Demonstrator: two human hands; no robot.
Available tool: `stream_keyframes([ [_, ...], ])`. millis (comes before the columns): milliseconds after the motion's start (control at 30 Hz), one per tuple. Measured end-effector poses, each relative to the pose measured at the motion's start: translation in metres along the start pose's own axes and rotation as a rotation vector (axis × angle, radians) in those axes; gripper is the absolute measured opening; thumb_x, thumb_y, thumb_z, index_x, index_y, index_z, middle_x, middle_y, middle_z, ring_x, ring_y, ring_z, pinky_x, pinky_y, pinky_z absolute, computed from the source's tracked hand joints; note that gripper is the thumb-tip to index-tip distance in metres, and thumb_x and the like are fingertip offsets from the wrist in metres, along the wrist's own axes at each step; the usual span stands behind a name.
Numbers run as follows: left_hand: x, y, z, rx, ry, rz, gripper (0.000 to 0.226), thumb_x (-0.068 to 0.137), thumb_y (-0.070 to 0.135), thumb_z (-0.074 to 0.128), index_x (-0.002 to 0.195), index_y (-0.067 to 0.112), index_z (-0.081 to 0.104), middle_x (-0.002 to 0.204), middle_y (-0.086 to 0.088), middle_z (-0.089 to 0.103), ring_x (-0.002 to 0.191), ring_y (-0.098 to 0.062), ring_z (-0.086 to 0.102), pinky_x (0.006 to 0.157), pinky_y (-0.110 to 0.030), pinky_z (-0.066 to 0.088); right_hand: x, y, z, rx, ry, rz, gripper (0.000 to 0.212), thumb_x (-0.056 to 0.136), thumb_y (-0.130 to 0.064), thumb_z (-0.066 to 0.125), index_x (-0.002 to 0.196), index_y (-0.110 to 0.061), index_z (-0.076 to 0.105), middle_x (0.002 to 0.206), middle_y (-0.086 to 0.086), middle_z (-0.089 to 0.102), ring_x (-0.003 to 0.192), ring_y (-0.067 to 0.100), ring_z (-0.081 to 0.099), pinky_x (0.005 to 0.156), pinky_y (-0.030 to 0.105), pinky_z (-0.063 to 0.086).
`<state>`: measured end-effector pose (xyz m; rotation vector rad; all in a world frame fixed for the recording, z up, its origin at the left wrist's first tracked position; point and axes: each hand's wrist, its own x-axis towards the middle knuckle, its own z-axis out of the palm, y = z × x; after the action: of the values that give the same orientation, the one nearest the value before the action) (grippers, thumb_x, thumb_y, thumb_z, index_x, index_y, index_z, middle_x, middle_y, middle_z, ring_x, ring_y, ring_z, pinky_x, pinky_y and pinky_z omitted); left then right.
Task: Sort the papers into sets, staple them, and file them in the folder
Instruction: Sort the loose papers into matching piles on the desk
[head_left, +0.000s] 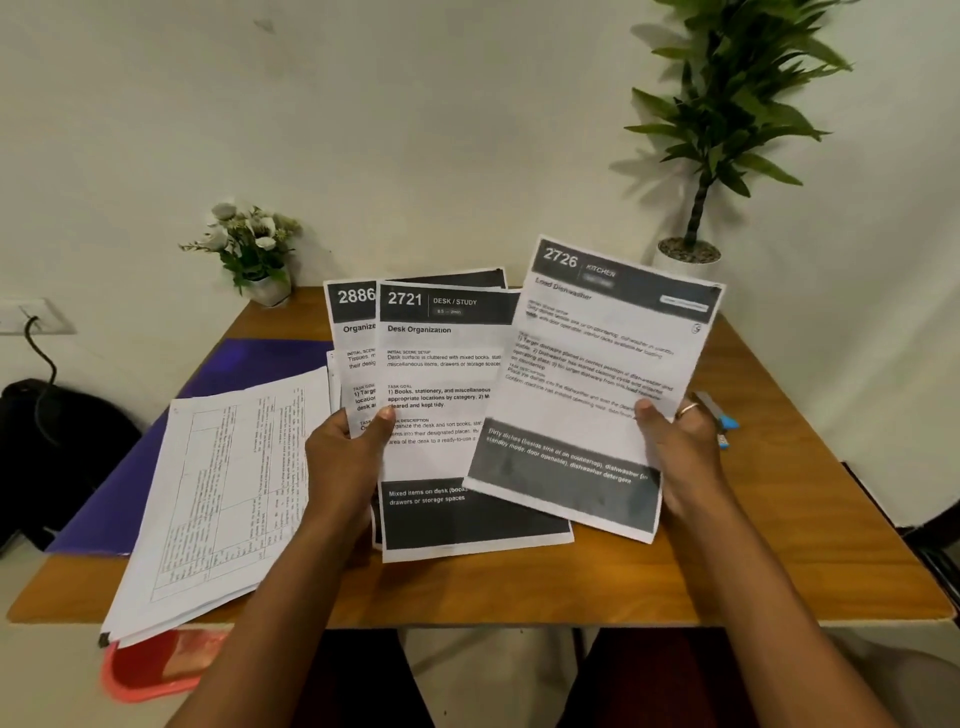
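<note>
Sheets of thin printer paper are what I am working with. I judge them light, limp and slick against each other, so they will sag if held by a corner and slide apart in a loose grip. The safest hold is at a side edge about halfway up, thumb on the face and fingers behind. My left hand (345, 457) has that hold: it is closed on a small fan of printed pages above the middle of the bench (779, 545). Its thumb presses on the front 2721 sheet (441, 405), headed Desk Organization. The 2886 sheet (353, 332) shows behind it on the left, with at least one more dark-headed page behind those. My right hand (680, 447), a ring on one finger, pinches the 2726 sheet (597, 374), headed Kitchen, at its right edge, thumb in front and fingers hidden behind. That page tilts to the right and overlaps the fan's right side. On the left of the bench lies the purple folder (156, 457). Over its near part is a stack of table-printed papers (223, 499), which overhangs the near edge above a red plastic item (156, 670). Just behind my right hand is a blue and grey object (719, 415), possibly the stapler, though too much is hidden to say. By my reading the sorting is under way and stapling is not yet begun.
</note>
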<state>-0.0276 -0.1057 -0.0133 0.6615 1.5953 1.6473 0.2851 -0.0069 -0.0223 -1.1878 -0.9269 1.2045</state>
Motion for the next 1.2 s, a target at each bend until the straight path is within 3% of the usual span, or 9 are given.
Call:
stream_keyframes([
  [200, -0.010, 0.002, 0.011, 0.000, -0.069, -0.017, 0.021, 0.095, 0.023, 0.071, 0.115, 0.018, 0.070, 0.105, 0.003, 0.078, 0.085, -0.019, 0.078, 0.067, -0.039, 0.064, -0.011, 0.007, 0.023, -0.022, -0.163, 0.066, 0.019, 0.098, -0.013, 0.066, 0.116, -0.018, 0.067, 0.114, 0.001, 0.076, 0.105, 0.023, 0.073, 0.090, 0.044, 0.059],
  [400, -0.016, 0.001, 0.016, -0.003, -0.126, -0.046, 0.024, 0.093, 0.027, 0.072, 0.115, 0.017, 0.070, 0.113, -0.002, 0.077, 0.098, -0.028, 0.076, 0.082, -0.059, 0.061, -0.018, 0.007, 0.035, -0.014, -0.179, 0.063, 0.021, 0.094, -0.004, 0.068, 0.112, -0.013, 0.068, 0.108, 0.002, 0.078, 0.101, 0.024, 0.075, 0.086, 0.043, 0.060],
  [533, -0.017, 0.003, 0.016, 0.004, -0.136, -0.028, 0.019, 0.094, 0.027, 0.070, 0.112, 0.018, 0.070, 0.112, -0.001, 0.078, 0.097, -0.026, 0.077, 0.083, -0.056, 0.062, -0.021, 0.006, 0.032, -0.009, -0.216, 0.055, 0.037, 0.086, 0.001, 0.074, 0.120, -0.009, 0.064, 0.113, 0.005, 0.076, 0.101, 0.024, 0.075, 0.083, 0.041, 0.062],
  [600, -0.018, 0.003, 0.016, 0.001, -0.126, -0.017, 0.020, 0.097, 0.030, 0.066, 0.112, 0.018, 0.069, 0.108, 0.000, 0.079, 0.092, -0.024, 0.078, 0.077, -0.050, 0.064, -0.021, 0.005, 0.032, -0.018, -0.235, 0.060, 0.035, 0.086, 0.000, 0.074, 0.119, -0.010, 0.065, 0.111, 0.003, 0.077, 0.100, 0.023, 0.075, 0.081, 0.039, 0.063],
  [700, -0.015, 0.005, 0.013, -0.001, -0.085, -0.014, 0.023, 0.102, 0.033, 0.059, 0.114, 0.017, 0.069, 0.103, 0.000, 0.079, 0.086, -0.021, 0.078, 0.065, -0.037, 0.064, -0.021, 0.003, 0.028, 0.039, -0.205, 0.099, 0.022, 0.093, -0.004, 0.067, 0.113, -0.014, 0.067, 0.110, 0.003, 0.077, 0.100, 0.023, 0.075, 0.083, 0.040, 0.062],
  [867, -0.002, 0.010, -0.002, 0.060, -0.046, 0.050, 0.019, 0.103, 0.027, 0.058, 0.119, 0.021, 0.068, 0.107, 0.004, 0.077, 0.091, -0.018, 0.076, 0.066, -0.030, 0.062, -0.010, 0.005, 0.003, 0.216, -0.106, 0.106, 0.028, 0.099, 0.000, 0.057, 0.122, -0.014, 0.063, 0.119, 0.008, 0.074, 0.109, 0.029, 0.071, 0.092, 0.049, 0.058],
  [967, 0.006, 0.012, -0.012, 0.052, -0.016, 0.033, 0.017, 0.104, 0.026, 0.057, 0.116, 0.024, 0.070, 0.110, 0.005, 0.076, 0.100, -0.020, 0.074, 0.077, -0.037, 0.061, -0.003, 0.006, -0.013, 0.324, -0.096, 0.144, 0.037, 0.100, -0.003, 0.055, 0.136, -0.012, 0.057, 0.131, 0.012, 0.068, 0.119, 0.032, 0.066, 0.097, 0.055, 0.054],
  [1067, 0.012, 0.011, -0.021, 0.036, 0.010, 0.004, 0.020, 0.104, 0.026, 0.058, 0.119, 0.024, 0.071, 0.116, 0.003, 0.075, 0.105, -0.023, 0.072, 0.088, -0.045, 0.060, -0.001, 0.005, -0.022, 0.352, -0.042, 0.172, 0.036, 0.101, -0.006, 0.054, 0.136, -0.014, 0.058, 0.131, 0.012, 0.068, 0.118, 0.031, 0.067, 0.094, 0.054, 0.056],
  [1200, 0.015, 0.009, -0.027, 0.042, 0.018, 0.012, 0.021, 0.103, 0.025, 0.059, 0.121, 0.021, 0.070, 0.117, 0.001, 0.075, 0.107, -0.024, 0.072, 0.090, -0.046, 0.060, 0.000, 0.002, -0.025, 0.354, -0.018, 0.156, 0.038, 0.102, -0.009, 0.054, 0.139, -0.015, 0.056, 0.131, 0.011, 0.068, 0.121, 0.032, 0.065, 0.098, 0.059, 0.052],
])
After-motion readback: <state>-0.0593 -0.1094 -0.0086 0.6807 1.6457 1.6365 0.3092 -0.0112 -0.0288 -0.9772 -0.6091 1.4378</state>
